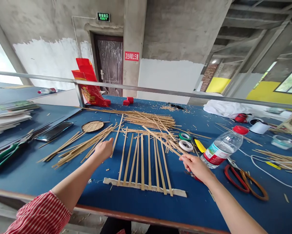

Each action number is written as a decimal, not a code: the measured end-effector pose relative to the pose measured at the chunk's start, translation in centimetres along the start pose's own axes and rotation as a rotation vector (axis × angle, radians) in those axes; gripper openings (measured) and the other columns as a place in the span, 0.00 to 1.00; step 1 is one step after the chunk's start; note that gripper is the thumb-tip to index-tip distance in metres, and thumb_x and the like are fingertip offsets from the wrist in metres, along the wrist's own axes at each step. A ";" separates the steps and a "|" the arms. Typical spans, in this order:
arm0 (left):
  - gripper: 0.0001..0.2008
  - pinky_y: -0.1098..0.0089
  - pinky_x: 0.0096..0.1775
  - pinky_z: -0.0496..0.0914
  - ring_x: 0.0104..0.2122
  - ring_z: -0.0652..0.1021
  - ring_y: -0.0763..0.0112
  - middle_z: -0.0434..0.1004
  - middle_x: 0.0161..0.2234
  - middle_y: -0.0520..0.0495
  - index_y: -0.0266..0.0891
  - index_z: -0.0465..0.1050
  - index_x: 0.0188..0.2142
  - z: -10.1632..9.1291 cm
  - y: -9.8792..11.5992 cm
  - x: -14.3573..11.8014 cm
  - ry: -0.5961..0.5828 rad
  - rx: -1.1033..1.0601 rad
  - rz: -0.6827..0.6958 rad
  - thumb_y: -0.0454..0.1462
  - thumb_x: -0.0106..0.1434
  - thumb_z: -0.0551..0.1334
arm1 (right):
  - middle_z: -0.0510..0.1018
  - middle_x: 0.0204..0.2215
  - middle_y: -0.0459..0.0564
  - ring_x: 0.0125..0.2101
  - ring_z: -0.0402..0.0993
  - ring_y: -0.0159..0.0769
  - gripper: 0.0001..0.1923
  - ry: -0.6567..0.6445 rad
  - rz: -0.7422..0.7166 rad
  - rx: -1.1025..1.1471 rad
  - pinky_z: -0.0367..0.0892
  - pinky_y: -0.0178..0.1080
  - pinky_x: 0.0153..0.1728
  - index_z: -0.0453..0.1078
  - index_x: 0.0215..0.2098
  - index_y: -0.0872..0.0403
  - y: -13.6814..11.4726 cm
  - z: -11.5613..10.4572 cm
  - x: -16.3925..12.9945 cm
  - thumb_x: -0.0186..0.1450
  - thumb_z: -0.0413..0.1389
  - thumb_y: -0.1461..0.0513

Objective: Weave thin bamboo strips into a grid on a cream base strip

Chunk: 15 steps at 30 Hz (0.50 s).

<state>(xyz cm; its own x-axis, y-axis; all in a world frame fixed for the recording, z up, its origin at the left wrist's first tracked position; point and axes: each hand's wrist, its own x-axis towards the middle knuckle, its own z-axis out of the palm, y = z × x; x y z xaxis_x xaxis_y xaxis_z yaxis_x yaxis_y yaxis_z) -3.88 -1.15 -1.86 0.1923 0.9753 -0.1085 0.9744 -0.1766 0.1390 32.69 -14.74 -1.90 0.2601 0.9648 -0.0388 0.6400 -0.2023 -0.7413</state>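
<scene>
Her right hand [196, 166] pinches a bamboo strip [160, 138]; the left hand [104, 149], loosely curled, holds nothing, over bare blue table [38, 175] beside the taped strips [143, 162].

The scene is seen from a single camera worn on the head, set above the near edge of the blue table [33, 169] and aimed forward and slightly down. The nearest part of the tabletop is viewed closely and steeply, with both forearms entering from the bottom corners. Farther off, the metal rail [160, 91] along the table's far side, the concrete wall and the door [109, 63] under the exit sign [103, 17] are taken in at a shallower angle. Straight lines are bent toward the edges by the wide lens. No second view is provided.
</scene>
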 end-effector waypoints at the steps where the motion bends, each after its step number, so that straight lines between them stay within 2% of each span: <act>1: 0.15 0.61 0.38 0.67 0.38 0.73 0.64 0.70 0.40 0.43 0.36 0.63 0.48 -0.4 -0.4 0.1 0.028 0.002 -0.021 0.39 0.62 0.55 | 0.69 0.19 0.44 0.16 0.64 0.28 0.15 -0.019 0.015 -0.010 0.56 0.30 0.15 0.69 0.31 0.54 -0.2 0.0 -0.1 0.58 0.44 0.55; 4: 0.11 0.67 0.34 0.66 0.37 0.74 0.61 0.73 0.37 0.43 0.40 0.68 0.41 -2.0 -0.6 0.4 0.112 -0.040 -0.015 0.36 0.60 0.53 | 0.72 0.24 0.44 0.19 0.68 0.28 0.15 -0.072 -0.007 -0.067 0.57 0.30 0.16 0.70 0.35 0.52 -0.8 -0.1 -0.3 0.59 0.44 0.58; 8: 0.14 0.73 0.29 0.63 0.31 0.74 0.67 0.74 0.30 0.49 0.41 0.71 0.31 -4.0 1.0 1.1 0.175 -0.168 0.127 0.41 0.60 0.48 | 0.72 0.20 0.43 0.19 0.68 0.28 0.13 -0.091 -0.096 -0.125 0.60 0.31 0.20 0.70 0.30 0.52 -1.3 0.1 0.0 0.59 0.45 0.58; 11: 0.16 0.75 0.25 0.60 0.26 0.72 0.69 0.73 0.25 0.51 0.40 0.71 0.31 -4.5 2.6 1.7 0.185 -0.254 0.195 0.44 0.59 0.47 | 0.71 0.21 0.43 0.18 0.67 0.28 0.13 -0.074 -0.100 0.037 0.59 0.32 0.20 0.69 0.30 0.54 -1.6 0.3 0.5 0.59 0.46 0.56; 15: 0.18 0.75 0.21 0.58 0.21 0.70 0.72 0.71 0.21 0.52 0.40 0.71 0.31 -4.0 4.0 2.3 0.137 -0.325 0.244 0.46 0.59 0.47 | 0.69 0.21 0.43 0.20 0.67 0.28 0.16 -0.051 -0.043 0.347 0.56 0.31 0.19 0.67 0.36 0.54 -1.9 0.5 1.2 0.57 0.50 0.52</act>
<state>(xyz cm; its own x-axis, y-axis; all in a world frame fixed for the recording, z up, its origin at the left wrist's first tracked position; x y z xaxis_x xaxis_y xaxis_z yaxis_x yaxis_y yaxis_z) -0.04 0.93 2.39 0.3743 0.9225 0.0944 0.8106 -0.3749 0.4499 31.41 -13.13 -0.82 0.1958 0.9802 -0.0293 0.3636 -0.1003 -0.9262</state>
